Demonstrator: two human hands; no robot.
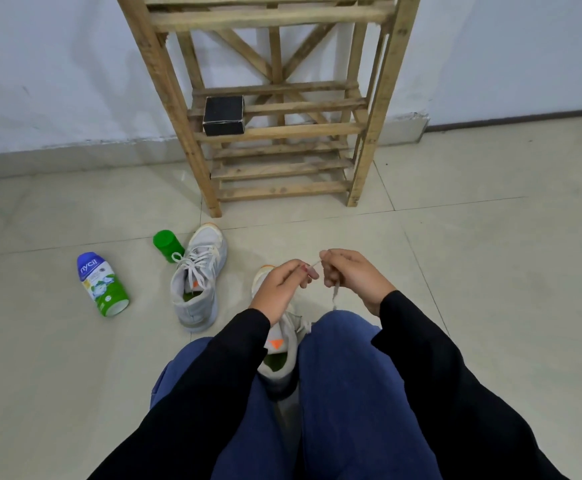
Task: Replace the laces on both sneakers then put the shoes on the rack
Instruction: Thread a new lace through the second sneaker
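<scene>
Head view: at centre frame the left hand (279,289) and right hand (353,277) are held above a grey sneaker (280,344) standing on the floor (490,271) between the person's knees. The left fingers (308,271) pinch the tip of a pale lace (335,292); the right fingers (331,268) are curled round it, its tail hanging. A second, laced sneaker (197,282) sits left of centre, beside a green cap (167,244) and a Nycil bottle (102,284) on its side; the wooden rack (275,133), upper centre, carries a black box (223,114).
</scene>
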